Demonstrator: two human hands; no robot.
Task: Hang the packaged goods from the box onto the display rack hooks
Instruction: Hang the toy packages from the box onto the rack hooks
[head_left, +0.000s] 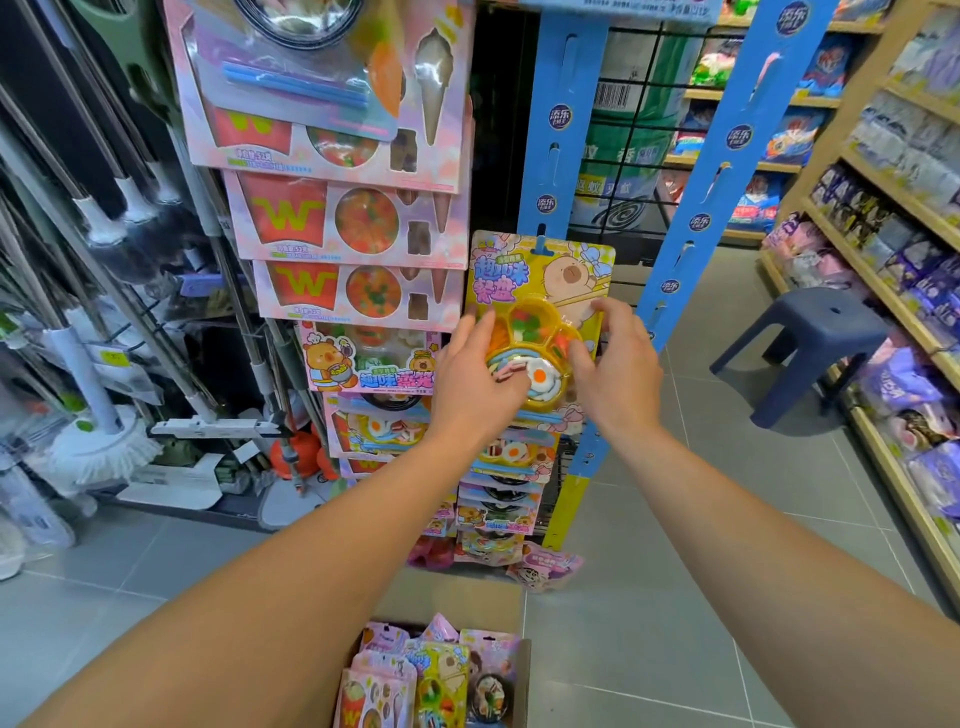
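Note:
A yellow toy-food package (540, 280) hangs by its top slot on the blue display strip (553, 135), above several similar packages. My left hand (475, 371) lies against the package's left side with fingers nearly straight on its front. My right hand (615, 364) is at the right side, fingers loosely arched over the edge and thumb on the clear blister. Neither hand plainly grips it. Below, the open cardboard box (525, 675) on the floor holds several more packages (436, 680).
Pink toy packages (343, 218) fill the rack to the left. Mops and brooms (104, 364) stand further left. A second blue strip (727, 145) leans at the right, a dark blue stool (810, 338) behind it, and stocked shelves (893, 270) line the right aisle.

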